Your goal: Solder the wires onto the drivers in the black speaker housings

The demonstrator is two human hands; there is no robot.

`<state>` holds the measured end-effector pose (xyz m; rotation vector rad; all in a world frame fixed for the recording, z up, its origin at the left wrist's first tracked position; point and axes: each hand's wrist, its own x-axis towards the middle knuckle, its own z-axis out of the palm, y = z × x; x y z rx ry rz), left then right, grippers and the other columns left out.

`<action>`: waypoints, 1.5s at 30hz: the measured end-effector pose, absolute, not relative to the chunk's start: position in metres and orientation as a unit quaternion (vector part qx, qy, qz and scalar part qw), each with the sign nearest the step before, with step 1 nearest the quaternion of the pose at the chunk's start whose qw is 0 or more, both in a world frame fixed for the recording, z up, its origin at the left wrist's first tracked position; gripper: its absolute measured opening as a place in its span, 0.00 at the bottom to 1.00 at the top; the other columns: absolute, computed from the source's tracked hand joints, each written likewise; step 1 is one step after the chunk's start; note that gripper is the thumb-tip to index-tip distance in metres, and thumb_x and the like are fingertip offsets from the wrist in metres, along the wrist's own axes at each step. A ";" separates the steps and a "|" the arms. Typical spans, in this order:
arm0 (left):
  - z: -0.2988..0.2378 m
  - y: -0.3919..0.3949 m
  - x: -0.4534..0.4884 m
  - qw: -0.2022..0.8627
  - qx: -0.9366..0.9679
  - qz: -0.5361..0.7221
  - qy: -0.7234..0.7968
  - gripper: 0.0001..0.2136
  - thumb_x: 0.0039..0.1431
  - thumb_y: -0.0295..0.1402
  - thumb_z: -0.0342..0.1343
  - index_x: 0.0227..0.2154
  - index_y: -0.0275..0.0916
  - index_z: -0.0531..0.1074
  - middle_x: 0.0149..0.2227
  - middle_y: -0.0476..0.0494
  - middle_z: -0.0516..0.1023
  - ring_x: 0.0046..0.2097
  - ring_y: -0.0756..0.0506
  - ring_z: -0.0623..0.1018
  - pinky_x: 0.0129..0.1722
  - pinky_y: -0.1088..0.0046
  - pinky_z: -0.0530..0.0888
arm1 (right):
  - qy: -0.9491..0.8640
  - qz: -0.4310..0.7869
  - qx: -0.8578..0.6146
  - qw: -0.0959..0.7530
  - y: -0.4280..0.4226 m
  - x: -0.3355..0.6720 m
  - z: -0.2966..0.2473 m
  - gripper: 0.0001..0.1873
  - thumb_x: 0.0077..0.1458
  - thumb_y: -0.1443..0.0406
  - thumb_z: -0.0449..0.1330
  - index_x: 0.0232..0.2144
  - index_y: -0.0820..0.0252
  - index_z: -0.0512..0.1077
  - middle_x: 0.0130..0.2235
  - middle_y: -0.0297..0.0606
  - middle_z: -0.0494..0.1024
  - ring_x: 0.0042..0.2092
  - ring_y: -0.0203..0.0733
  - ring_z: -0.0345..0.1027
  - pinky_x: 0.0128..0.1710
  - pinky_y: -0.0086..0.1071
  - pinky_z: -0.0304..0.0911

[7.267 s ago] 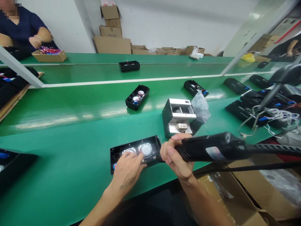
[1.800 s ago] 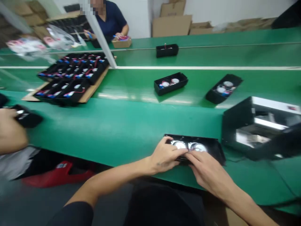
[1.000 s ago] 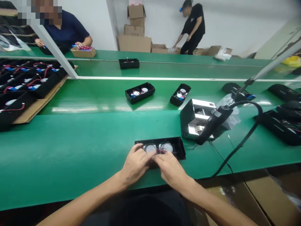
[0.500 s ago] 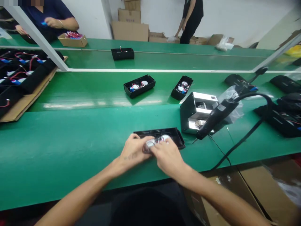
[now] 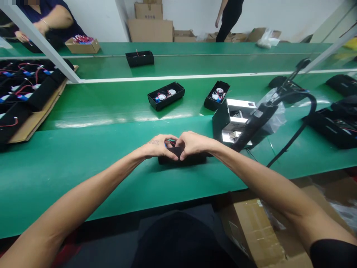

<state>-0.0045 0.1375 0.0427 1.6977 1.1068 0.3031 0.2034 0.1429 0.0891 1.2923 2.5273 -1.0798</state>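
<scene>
A black plastic housing [image 5: 184, 160] stands on the green bench in front of me. My left hand [image 5: 158, 146] curls over its left half, thumb on the near wall and fingers reaching to the far side. On the other side my right hand [image 5: 193, 143] grips it in the same way, its thumb tip close to the left one. A bit of blue and red wiring shows inside, between the left thumb and fingers. Most of the housing's inside is hidden by my hands.
Two open black housings [image 5: 166, 96] [image 5: 216, 95] with round white parts lie beyond. To the right are a metal-and-black box [image 5: 234, 123] and a black handheld tool [image 5: 255, 124] on a cable. Filled housings [image 5: 33, 87] sit on cardboard at left. A co-worker [image 5: 55, 18] sits across.
Both hands have moved from a round white-faced part above the housing to the housing's walls. The housing has turned so that its near wall faces me. The view has shifted slightly.
</scene>
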 end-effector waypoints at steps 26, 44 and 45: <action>0.045 0.139 0.001 0.537 0.680 0.116 0.485 0.29 0.34 0.37 0.77 0.45 0.40 0.81 0.30 0.53 0.74 0.29 0.52 0.69 0.28 0.74 0.62 | 0.796 -0.361 0.484 0.040 0.138 0.194 0.086 0.12 0.39 0.65 0.73 0.31 0.63 0.83 0.24 0.30 0.73 0.30 0.35 0.63 0.29 0.30 0.53; 0.045 0.137 0.001 0.514 0.691 0.144 0.488 0.33 0.28 0.39 0.78 0.44 0.40 0.82 0.30 0.53 0.73 0.32 0.50 0.68 0.33 0.73 0.62 | 0.818 -0.318 0.475 0.065 0.136 0.192 0.091 0.16 0.36 0.59 0.74 0.29 0.59 0.81 0.24 0.28 0.71 0.30 0.36 0.62 0.28 0.30 0.51; 0.044 0.138 0.000 0.512 0.691 0.144 0.490 0.33 0.28 0.39 0.78 0.44 0.40 0.82 0.30 0.53 0.73 0.32 0.50 0.68 0.33 0.73 0.62 | 0.809 -0.327 0.483 0.069 0.139 0.190 0.090 0.16 0.35 0.59 0.74 0.29 0.59 0.80 0.25 0.28 0.71 0.30 0.37 0.63 0.28 0.31 0.51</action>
